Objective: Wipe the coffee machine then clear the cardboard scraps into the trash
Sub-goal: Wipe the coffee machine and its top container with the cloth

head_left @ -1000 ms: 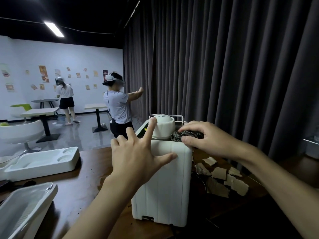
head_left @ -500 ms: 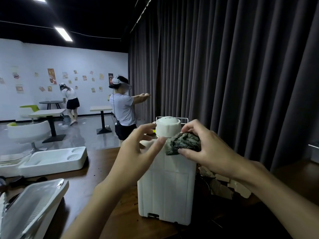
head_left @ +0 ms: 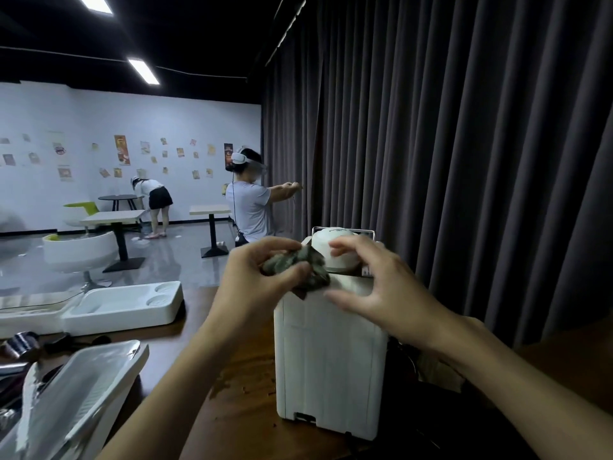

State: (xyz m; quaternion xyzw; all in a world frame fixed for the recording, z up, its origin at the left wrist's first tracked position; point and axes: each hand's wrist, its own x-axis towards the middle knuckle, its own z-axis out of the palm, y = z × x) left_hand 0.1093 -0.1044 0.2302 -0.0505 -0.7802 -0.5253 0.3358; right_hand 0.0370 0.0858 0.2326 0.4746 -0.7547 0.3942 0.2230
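The white coffee machine [head_left: 331, 360] stands upright on the brown wooden table [head_left: 245, 413], with a white domed cap [head_left: 343, 258] on top. Just left of the cap, my left hand [head_left: 252, 280] pinches a dark patterned cloth [head_left: 308, 270] between thumb and fingers. My right hand [head_left: 374, 290] is at the machine's top right. Its fingers are loosely curved, the fingertips at the cap and the thumb just below the cloth's right end. My right forearm covers most of the cardboard scraps [head_left: 441, 373] lying to the right of the machine.
A white moulded tray [head_left: 122, 307] lies on the table at the left, and a white lidded container [head_left: 76, 393] sits at the near left corner. A dark curtain [head_left: 464, 161] hangs close behind the machine. Two people [head_left: 248, 207] stand among café tables in the background.
The cloth has passed from my right hand's grip into my left hand. My left hand rose from the machine's side to its top. My right hand loosened.
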